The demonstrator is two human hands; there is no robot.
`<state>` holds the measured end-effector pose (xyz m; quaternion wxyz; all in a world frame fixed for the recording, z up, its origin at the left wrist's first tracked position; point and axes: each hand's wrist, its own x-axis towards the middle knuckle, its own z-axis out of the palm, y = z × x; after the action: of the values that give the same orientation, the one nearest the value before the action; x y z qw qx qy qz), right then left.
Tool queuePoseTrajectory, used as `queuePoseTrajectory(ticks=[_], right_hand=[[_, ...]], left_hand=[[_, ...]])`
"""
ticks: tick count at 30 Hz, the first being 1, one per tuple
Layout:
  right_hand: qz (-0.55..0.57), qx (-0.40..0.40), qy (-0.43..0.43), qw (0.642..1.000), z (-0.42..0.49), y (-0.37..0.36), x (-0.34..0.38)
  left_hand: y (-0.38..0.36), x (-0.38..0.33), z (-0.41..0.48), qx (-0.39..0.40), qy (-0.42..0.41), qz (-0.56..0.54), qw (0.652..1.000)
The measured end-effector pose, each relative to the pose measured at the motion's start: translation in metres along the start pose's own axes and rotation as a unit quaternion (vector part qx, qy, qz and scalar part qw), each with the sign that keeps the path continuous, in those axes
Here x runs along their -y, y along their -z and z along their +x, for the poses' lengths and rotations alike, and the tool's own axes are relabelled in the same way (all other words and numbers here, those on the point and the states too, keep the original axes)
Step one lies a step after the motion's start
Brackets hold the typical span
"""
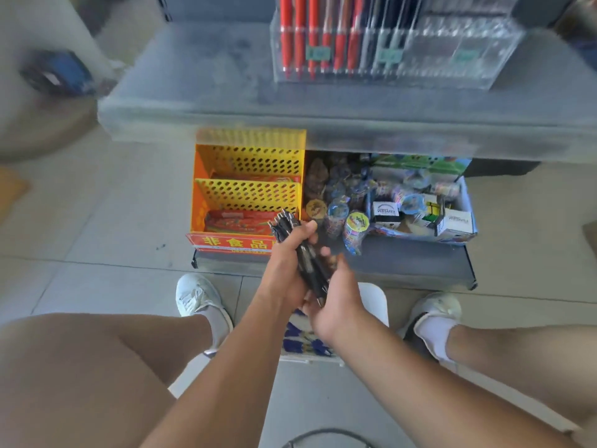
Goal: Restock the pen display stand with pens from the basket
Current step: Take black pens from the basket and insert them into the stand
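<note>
**A:** Where are the pens now?

**B:** A bundle of black pens (pixel 303 253) is well below the pen display stand (pixel 452 59), on its near side, gripped by both hands. The left hand (pixel 286 270) wraps the upper half and the right hand (pixel 336 295) curls round the tip end. The basket (pixel 374 302) lies lower still from the stand, between the feet and mostly hidden by the hands.

**A:** What could go wrong?

**B:** The bundle, I'd say. It fans loose at the clicker end, so a pen could slide out on the lift to the stand and drop among the goods beneath it. The stand's slots look narrow, and black pens could land in the rows of red pens (pixel 300 37) at its left. The slots at its right look unfilled, though blur makes that uncertain.

**A:** And around it?

**B:** The stand rests on a grey shelf (pixel 193 76). Beneath the stand a lower shelf (pixel 420 263) carries a yellow perforated box (pixel 248 163) and a box of toys (pixel 458 227). Pale floor tiles (pixel 97 221) lie all round.
</note>
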<state>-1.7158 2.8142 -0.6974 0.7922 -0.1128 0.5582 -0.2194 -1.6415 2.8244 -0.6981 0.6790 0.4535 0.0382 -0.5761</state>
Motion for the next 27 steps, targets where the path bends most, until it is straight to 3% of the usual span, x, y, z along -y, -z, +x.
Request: queuePoseTrajectory(ticks=[6, 10, 16, 20, 27], right_hand=[[0.027, -0.006, 0.039, 0.999, -0.045, -0.018, 0.034], [0.050, 0.050, 0.073, 0.995, -0.078, -0.040, 0.067], [-0.081, 0.128, 0.153, 0.977, -0.103, -0.066, 0.118], [-0.217, 0.118, 0.256, 0.934, -0.120, -0.069, 0.154], [-0.382, 0.078, 0.412, 0.824, -0.122, -0.064, 0.198]], left_hand=[[-0.043, -0.026, -0.036, 0.061, -0.033, 0.022, 0.997], [-0.070, -0.055, -0.046, 0.109, -0.071, 0.060, 0.990], [-0.121, -0.111, -0.058, 0.123, -0.109, 0.038, 0.986], [-0.144, -0.143, -0.061, 0.139, -0.082, -0.031, 0.986], [-0.157, -0.161, -0.037, 0.179, -0.088, -0.136, 0.971]])
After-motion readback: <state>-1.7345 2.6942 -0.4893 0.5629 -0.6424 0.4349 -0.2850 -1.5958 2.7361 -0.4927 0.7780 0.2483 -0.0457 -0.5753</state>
